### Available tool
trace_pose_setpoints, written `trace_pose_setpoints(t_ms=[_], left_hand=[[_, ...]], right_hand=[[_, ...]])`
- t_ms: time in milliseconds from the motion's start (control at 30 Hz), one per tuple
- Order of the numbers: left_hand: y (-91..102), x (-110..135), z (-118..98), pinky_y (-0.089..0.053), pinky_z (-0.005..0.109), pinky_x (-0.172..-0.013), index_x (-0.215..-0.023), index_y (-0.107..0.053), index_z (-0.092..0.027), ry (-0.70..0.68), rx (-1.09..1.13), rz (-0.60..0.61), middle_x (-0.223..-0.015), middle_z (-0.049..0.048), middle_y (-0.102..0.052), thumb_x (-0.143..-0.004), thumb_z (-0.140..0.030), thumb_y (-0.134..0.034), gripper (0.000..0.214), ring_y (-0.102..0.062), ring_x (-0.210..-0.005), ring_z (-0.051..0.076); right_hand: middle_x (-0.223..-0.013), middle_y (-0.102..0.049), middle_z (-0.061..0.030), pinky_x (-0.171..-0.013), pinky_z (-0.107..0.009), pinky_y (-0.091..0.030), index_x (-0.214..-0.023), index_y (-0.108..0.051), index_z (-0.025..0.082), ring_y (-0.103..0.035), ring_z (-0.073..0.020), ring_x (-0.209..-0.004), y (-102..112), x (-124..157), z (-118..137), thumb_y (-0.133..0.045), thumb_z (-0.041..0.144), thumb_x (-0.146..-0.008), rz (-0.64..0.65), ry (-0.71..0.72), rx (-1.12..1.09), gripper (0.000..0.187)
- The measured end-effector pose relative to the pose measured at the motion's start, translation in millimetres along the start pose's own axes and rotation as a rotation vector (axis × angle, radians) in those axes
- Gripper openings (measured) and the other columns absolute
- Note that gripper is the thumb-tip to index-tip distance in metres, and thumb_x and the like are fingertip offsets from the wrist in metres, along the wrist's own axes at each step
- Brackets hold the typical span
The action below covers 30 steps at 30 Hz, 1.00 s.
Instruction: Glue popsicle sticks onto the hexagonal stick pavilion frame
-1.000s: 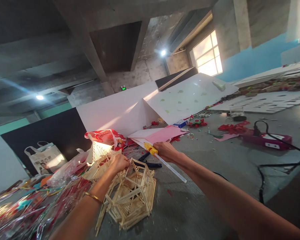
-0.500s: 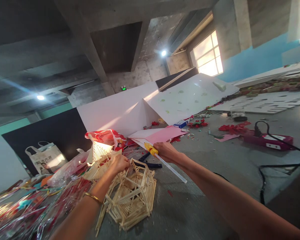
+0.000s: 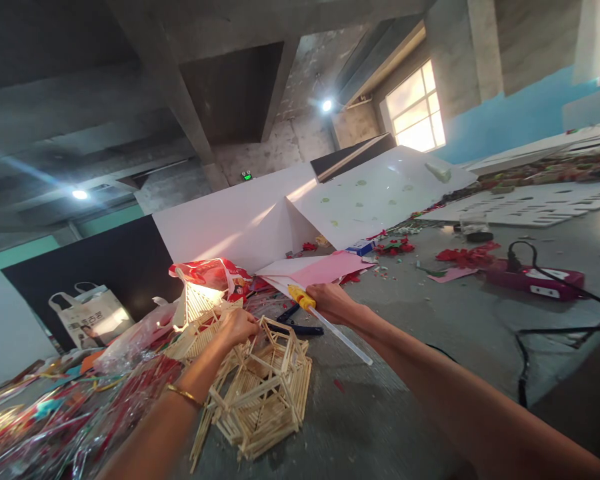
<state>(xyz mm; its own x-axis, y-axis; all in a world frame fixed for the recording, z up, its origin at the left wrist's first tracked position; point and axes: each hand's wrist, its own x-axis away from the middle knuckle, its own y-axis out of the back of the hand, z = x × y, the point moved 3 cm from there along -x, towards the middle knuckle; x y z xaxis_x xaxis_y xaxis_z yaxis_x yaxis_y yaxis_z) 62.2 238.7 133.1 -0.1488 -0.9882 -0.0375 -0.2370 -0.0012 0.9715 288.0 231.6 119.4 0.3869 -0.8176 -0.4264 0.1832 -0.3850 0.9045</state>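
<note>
A pale model built of thin wooden sticks [image 3: 263,393] stands on the grey table in front of me. My left hand [image 3: 239,327], a gold bangle on its wrist, is closed at the model's far left edge; its fingertips are pinched, and what they hold is hidden. In my right hand [image 3: 333,303] is a yellow glue gun [image 3: 301,297], with a long clear glue stick [image 3: 345,339] coming out of its back end toward me. The gun is beyond the model, slightly to the right. Behind my left hand rises a pointed stick roof piece [image 3: 196,305].
Plastic-wrapped bundles [image 3: 80,413] cover the left side, with a paper carrier bag [image 3: 93,317] behind them. Pink paper [image 3: 325,268] and dark-handled pliers [image 3: 295,328] lie past the model. At the right sit a purple power strip [image 3: 540,281] with a black cable and red scraps [image 3: 467,255].
</note>
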Motion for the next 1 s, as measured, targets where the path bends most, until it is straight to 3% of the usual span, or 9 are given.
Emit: trace_pose_setpoints(t_ms=[433, 667, 1000], left_hand=[[-5.7, -2, 5, -0.036, 0.018, -0.046, -0.070, -0.066, -0.012, -0.030, 0.076, 0.007, -0.053, 0.0005, -0.060, -0.067, -0.033, -0.051, 0.026, -0.050, -0.045, 0.009], [-4.1, -1, 4, -0.036, 0.019, -0.046, -0.083, -0.069, -0.015, -0.008, 0.015, -0.032, -0.053, -0.0005, -0.061, -0.066, -0.027, -0.051, 0.027, -0.053, -0.048, 0.011], [4.5, 6, -8, -0.036, 0.023, -0.054, -0.080, -0.072, -0.016, -0.030, -0.113, -0.093, -0.057, 0.0019, -0.064, -0.063, -0.025, -0.054, 0.026, -0.057, -0.061, 0.017]], right_hand=[[-0.088, -0.065, -0.0142, -0.064, -0.028, -0.042, -0.089, -0.059, 0.013, -0.063, -0.0255, -0.081, -2, 0, -1, -0.042, 0.034, -0.083, -0.008, -0.010, -0.017, 0.028], [-0.089, -0.065, -0.0154, -0.066, -0.028, -0.041, -0.092, -0.059, 0.012, -0.063, -0.0248, -0.083, 0, 1, 0, -0.042, 0.035, -0.084, 0.011, -0.014, -0.023, 0.030], [-0.089, -0.065, -0.0142, -0.066, -0.028, -0.041, -0.090, -0.060, 0.012, -0.063, -0.0246, -0.082, -1, 0, 0, -0.042, 0.034, -0.084, -0.002, -0.009, -0.038, 0.029]])
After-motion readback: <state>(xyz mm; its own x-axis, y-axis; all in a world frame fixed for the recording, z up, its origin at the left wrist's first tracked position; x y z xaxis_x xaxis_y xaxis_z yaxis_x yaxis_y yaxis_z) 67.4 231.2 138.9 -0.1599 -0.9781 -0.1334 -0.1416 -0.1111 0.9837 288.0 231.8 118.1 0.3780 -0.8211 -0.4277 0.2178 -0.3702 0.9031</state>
